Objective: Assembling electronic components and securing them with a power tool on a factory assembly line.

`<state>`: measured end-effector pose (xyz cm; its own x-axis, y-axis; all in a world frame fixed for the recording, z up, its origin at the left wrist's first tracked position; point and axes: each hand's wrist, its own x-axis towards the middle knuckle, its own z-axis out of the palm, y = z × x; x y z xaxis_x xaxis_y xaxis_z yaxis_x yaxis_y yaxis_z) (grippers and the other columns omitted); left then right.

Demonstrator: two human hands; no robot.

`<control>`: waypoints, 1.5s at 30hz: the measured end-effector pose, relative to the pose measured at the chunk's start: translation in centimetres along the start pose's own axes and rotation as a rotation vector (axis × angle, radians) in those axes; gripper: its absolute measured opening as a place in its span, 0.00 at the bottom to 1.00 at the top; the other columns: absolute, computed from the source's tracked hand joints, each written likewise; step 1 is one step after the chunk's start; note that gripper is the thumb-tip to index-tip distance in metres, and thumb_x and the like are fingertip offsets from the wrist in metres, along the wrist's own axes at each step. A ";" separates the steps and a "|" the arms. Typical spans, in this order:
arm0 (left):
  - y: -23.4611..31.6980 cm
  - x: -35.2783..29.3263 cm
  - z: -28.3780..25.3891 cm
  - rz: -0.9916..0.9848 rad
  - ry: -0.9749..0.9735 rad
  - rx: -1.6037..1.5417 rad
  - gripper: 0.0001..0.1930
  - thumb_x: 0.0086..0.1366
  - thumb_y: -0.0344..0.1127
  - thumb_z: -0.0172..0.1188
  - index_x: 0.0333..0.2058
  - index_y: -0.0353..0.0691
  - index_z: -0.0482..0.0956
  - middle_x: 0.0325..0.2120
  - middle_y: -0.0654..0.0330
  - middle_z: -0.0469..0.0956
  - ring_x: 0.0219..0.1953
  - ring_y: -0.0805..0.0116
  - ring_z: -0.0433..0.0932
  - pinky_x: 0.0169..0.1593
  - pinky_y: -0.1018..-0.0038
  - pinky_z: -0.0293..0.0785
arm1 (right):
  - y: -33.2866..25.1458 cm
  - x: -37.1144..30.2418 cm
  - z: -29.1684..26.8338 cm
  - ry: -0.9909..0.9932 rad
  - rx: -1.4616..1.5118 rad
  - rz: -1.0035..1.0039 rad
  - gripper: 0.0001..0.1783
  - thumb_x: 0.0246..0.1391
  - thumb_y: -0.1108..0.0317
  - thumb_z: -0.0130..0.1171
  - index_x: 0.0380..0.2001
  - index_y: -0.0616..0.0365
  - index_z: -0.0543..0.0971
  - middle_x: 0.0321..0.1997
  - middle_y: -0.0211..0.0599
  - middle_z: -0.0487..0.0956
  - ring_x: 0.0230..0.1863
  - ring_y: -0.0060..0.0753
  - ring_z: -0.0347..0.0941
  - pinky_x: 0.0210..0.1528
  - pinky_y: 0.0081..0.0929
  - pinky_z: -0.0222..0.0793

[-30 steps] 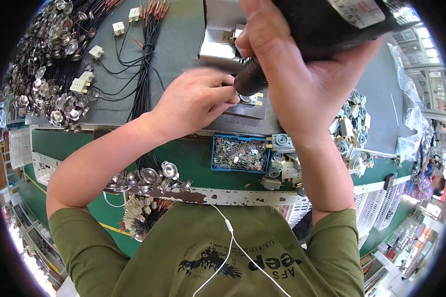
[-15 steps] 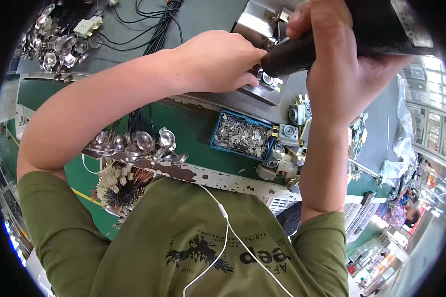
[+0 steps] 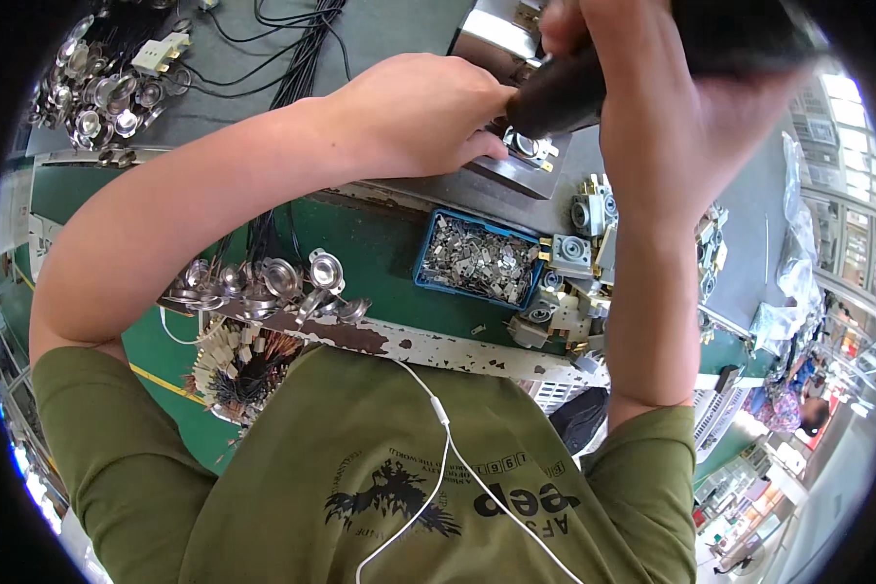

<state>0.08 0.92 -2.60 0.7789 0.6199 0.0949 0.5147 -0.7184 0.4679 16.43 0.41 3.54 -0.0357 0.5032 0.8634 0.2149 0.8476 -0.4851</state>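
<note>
My right hand [image 3: 652,127] is wrapped round a black handheld power driver [image 3: 560,94], its body blurred near the top right. The driver's narrow end points left, close to the fingers of my left hand [image 3: 423,112]. Those fingers are curled over a metal block fixture [image 3: 521,175]; what they grip is hidden. On the fixture, beside the driver's end, sits a small round metal part with brass terminals [image 3: 532,148].
A blue tray [image 3: 421,263] of small metal pieces stands near the bench's front edge. White switch-like parts [image 3: 569,251] lie right of it. Silver caps with black wires [image 3: 326,273] lie at the front left, more caps [image 3: 117,97] at the far left. Plastic film [image 3: 796,263] lies far right.
My right hand and the driver have shifted slightly left and look blurred. My left hand has moved a little with the view and stays at the fixture.
</note>
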 end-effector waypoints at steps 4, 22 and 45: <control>-0.1 -0.9 0.5 0.153 0.128 0.120 0.13 0.65 0.40 0.65 0.46 0.42 0.81 0.38 0.56 0.80 0.42 0.55 0.83 0.44 0.58 0.80 | -1.2 1.0 -2.6 0.049 -0.128 0.153 0.11 0.59 0.71 0.69 0.41 0.63 0.77 0.25 0.34 0.80 0.22 0.23 0.76 0.26 0.21 0.73; -0.1 -1.1 -4.1 0.399 0.416 -0.122 0.17 0.65 0.23 0.64 0.52 0.40 0.77 0.44 0.56 0.80 0.40 0.67 0.78 0.44 0.72 0.75 | -6.8 -5.7 -11.6 -0.356 -0.954 0.115 0.37 0.52 0.61 0.76 0.62 0.64 0.74 0.50 0.43 0.81 0.55 0.44 0.74 0.62 0.44 0.66; -4.9 -4.0 -3.2 -0.102 -0.044 0.256 0.16 0.63 0.39 0.67 0.45 0.40 0.77 0.39 0.56 0.81 0.45 0.53 0.80 0.48 0.61 0.77 | -5.7 -8.4 -8.6 -0.513 -0.633 0.328 0.54 0.43 0.78 0.78 0.74 0.56 0.62 0.51 0.42 0.84 0.49 0.37 0.81 0.55 0.35 0.77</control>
<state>-6.69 2.99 -2.45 0.7306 0.6826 0.0185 0.6603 -0.7131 0.2355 23.86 -10.12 0.22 -0.2789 0.8477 0.4512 0.7867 0.4711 -0.3988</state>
